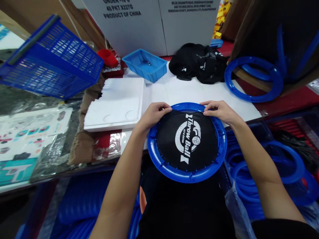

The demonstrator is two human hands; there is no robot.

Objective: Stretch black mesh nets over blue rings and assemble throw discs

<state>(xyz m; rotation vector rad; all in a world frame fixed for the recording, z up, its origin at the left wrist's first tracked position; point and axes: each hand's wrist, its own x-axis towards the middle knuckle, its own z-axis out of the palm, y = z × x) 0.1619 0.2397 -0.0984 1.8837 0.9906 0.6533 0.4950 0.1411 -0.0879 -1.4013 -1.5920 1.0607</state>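
Here our left hand (155,115) and right hand (220,111) pinch the net (188,141), which we judge soft, light and best held by its edge.

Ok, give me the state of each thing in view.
Black mesh: spread within blue ring, far edge pinched by left hand and right hand.
Blue tray: upright, open, small item inside.
White foam slab: lying flat, left edge jagged.
Black cloth: crumpled.
Blue basket: contents hidden; upright or tilted, unclear.

White-lettered black mesh (187,141) fills a round blue ring (190,177) except along its far edge.
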